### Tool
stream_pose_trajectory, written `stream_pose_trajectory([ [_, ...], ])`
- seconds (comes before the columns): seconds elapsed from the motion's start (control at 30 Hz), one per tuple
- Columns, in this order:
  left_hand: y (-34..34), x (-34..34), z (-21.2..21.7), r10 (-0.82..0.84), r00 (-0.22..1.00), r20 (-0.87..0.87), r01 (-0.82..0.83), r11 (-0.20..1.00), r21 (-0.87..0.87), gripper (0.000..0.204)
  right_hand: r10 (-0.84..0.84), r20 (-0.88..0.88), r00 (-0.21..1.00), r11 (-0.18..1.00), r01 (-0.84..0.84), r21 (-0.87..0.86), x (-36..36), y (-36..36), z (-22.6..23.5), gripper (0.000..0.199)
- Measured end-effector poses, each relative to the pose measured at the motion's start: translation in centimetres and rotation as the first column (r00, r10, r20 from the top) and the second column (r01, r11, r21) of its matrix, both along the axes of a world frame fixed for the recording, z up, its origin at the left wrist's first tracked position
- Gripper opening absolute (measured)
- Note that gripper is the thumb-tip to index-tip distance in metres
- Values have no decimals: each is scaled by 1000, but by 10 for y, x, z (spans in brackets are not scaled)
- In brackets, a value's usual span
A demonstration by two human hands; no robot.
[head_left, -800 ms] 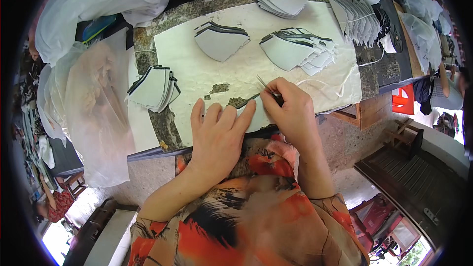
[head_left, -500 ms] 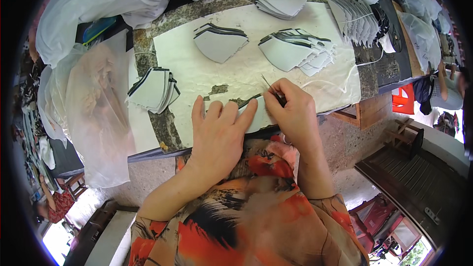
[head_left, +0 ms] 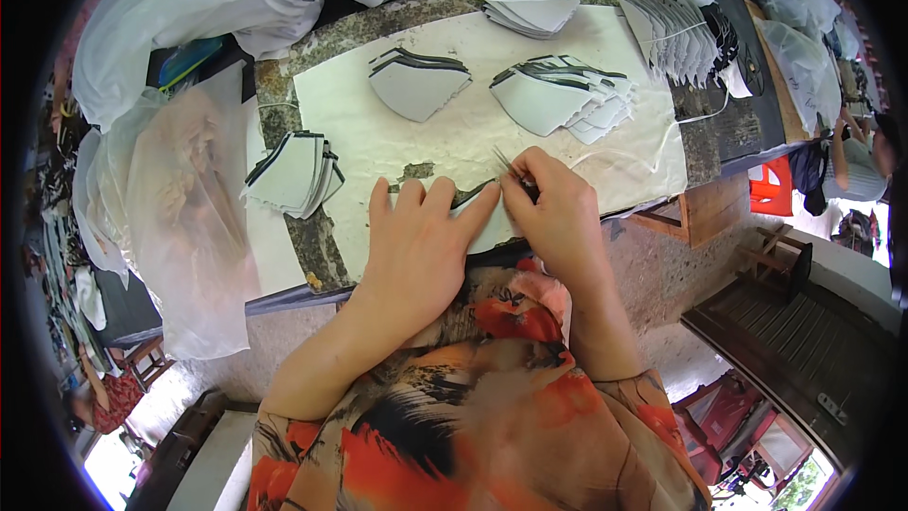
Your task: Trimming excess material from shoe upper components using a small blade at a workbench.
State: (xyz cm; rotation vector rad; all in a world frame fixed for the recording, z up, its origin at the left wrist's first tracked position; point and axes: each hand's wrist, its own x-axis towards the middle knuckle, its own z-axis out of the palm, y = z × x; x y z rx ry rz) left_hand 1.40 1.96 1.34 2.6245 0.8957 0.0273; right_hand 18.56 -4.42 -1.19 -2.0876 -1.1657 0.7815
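Observation:
A light grey curved piece (head_left: pixel 491 233) with a black edge lies at the table's front, partly hidden by both hands. My left hand (head_left: pixel 413 244) rests flat on it with fingers spread, its index fingertip by the black edge. My right hand (head_left: pixel 556 208) is closed around a slim metal tool (head_left: pixel 503 159) with thin pointed tips sticking out past the fingers; whether it is tweezers or snips I cannot tell. Both hands nearly meet at the black edge. Similar pieces lie in stacks: left (head_left: pixel 295 173), middle (head_left: pixel 419 85) and right (head_left: pixel 558 99).
A pale sheet (head_left: pixel 359 147) covers the worn tabletop. Farther back are another stack (head_left: pixel 532 17) and a tied bundle of grey pieces (head_left: pixel 670 38). Clear plastic bags (head_left: pixel 189 189) crowd the left and far sides. A red stool (head_left: pixel 772 186) stands beyond the right edge.
My right hand has shifted slightly left and away from me, and the tool's tips now show apart. My left index fingertip has moved slightly toward the right hand.

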Motion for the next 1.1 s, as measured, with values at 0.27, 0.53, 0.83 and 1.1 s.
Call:
stream_pose_trajectory([
  [0.27,-13,-31,-34,89,968,236,-106,993,60,61,-49,-373,927,999,48,-13,10,-13,13,18],
  [0.53,-28,-42,-52,179,911,371,-232,967,102,72,84,-230,970,996,-83,13,13,-15,12,33],
  [0.83,-28,-44,-47,206,895,396,-236,971,28,66,206,-221,953,974,-222,-49,13,-19,16,26],
  [1.1,-6,-40,-30,131,913,387,-73,985,-159,22,303,-331,894,953,-284,107,10,-19,17,18],
])
